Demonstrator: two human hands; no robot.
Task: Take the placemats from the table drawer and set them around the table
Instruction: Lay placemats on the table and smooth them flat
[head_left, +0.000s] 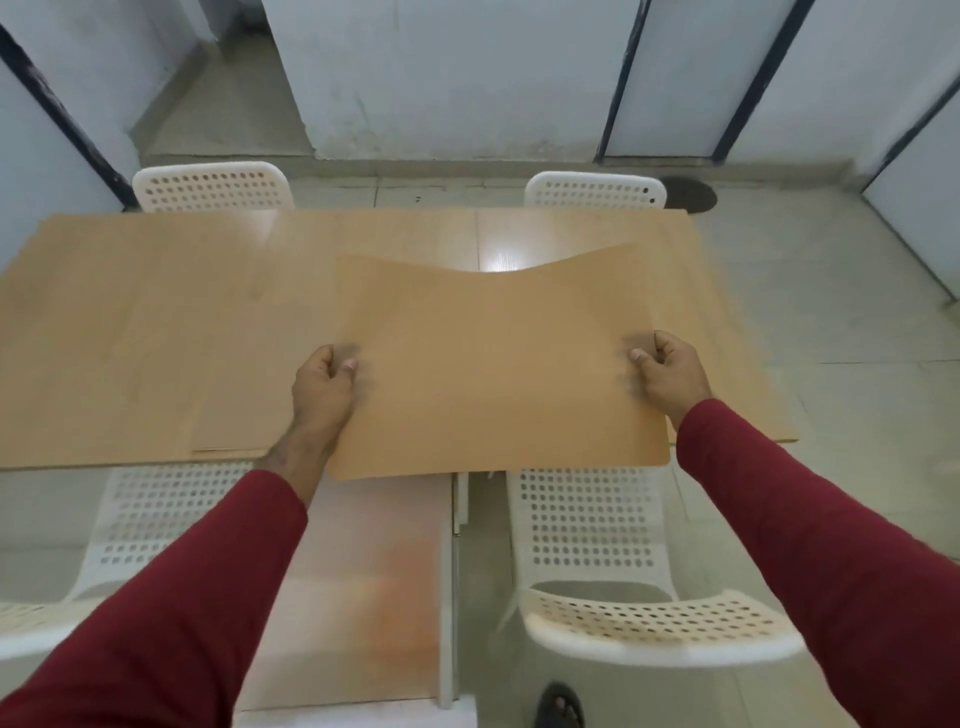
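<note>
We've got the placemat (498, 364) pinched at both side edges, left hand (324, 387) at 9 o'clock, right hand (670, 371) at 3, fingers clenched on it. It sags mid-span over the worktop (156, 322), near edge overhanging the open drawer (363, 571). Risk: it lands skewed or slides off.

Pale, scuffed walls (467, 78) with dark vertical strips stand behind a light tiled floor (831, 322). Four white perforated chairs ring the wooden table (130, 312): two at the far side (213, 187) (595, 191), two near (597, 545) (156, 519). Light glares off the tabletop.
</note>
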